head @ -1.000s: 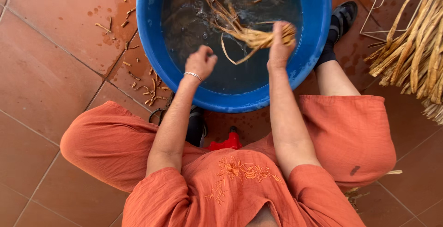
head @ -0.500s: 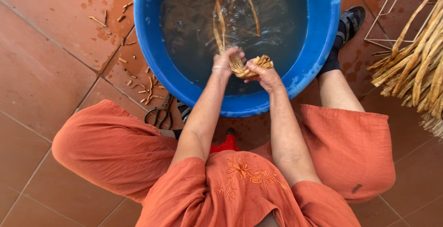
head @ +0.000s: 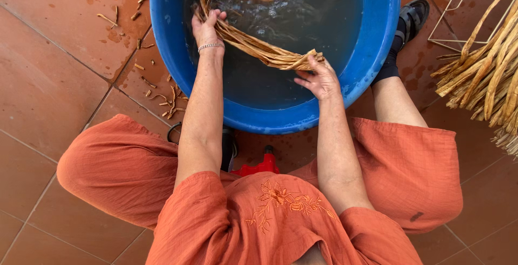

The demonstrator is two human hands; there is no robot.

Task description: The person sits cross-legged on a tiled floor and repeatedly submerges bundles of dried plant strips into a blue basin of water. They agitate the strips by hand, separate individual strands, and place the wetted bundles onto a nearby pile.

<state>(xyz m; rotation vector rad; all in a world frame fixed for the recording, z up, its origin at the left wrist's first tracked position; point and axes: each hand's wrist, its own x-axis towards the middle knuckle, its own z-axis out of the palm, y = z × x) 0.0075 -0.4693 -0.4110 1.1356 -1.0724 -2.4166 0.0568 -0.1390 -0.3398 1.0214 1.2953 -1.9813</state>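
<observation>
While the dark water sits in the round blue plastic tub [head: 372, 54], a bundle of flat, tan, fibrous strips [head: 259, 49] stretches over it, its long axis slanting from upper left down to lower right. The left hand [head: 206, 28] is closed around the upper-left end, where the strips curl up past the fingers. The right hand [head: 322, 79] pinches the folded lower-right end with its fingertips. Short dry scraps [head: 162, 100] litter the smooth terracotta tiles [head: 48, 81]; a stiff straw-coloured sheaf [head: 485, 71] lies at right.
</observation>
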